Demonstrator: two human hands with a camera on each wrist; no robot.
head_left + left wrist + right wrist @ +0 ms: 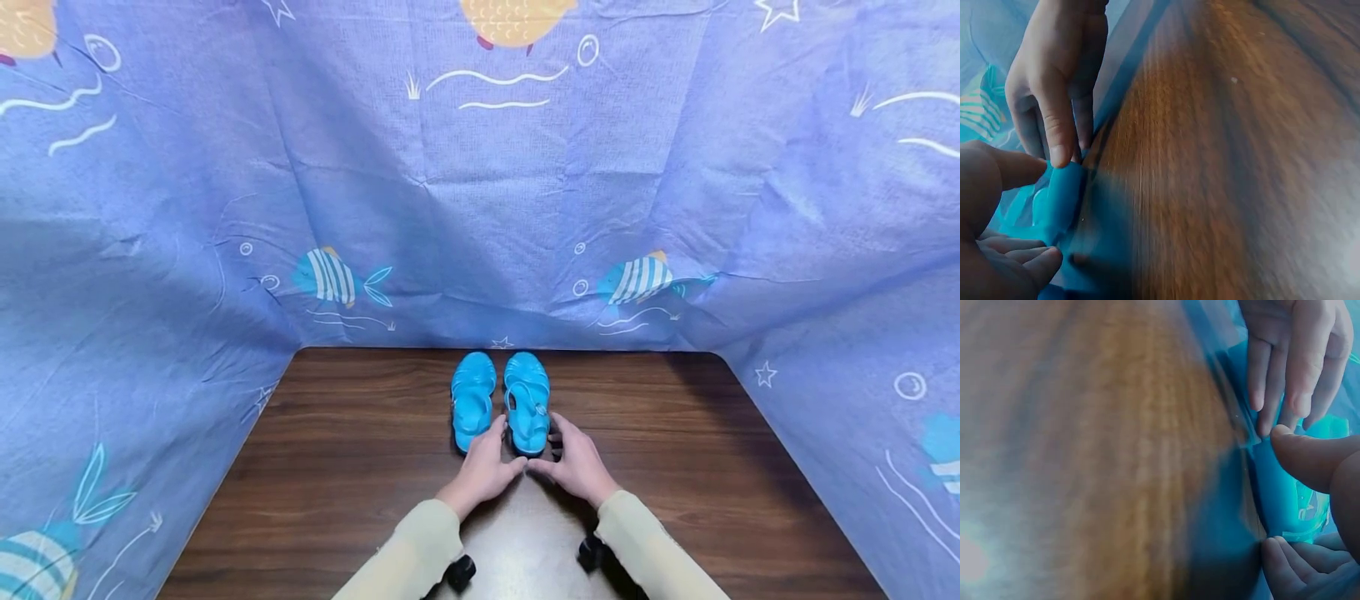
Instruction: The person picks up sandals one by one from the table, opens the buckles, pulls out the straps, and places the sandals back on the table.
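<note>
A pair of blue sandals stands side by side on the wooden table, toes toward the far edge: the left sandal (473, 392) and the right sandal (528, 385). My left hand (486, 472) is at the near left of the right sandal's heel, its fingers between the two sandals. On the other side, my right hand (577, 463) has its fingers along the heel's outer side. Both thumbs point inward and almost meet behind the heel. In the left wrist view the heel (1065, 201) lies between fairly straight fingers; firm contact is unclear.
The dark wooden table (337, 500) has rounded far corners. A blue cloth (480, 208) printed with fish and stars hangs behind it and along both sides. The sandals' toes are close to the table's far edge. Black wrist devices (460, 573) show below the sleeves.
</note>
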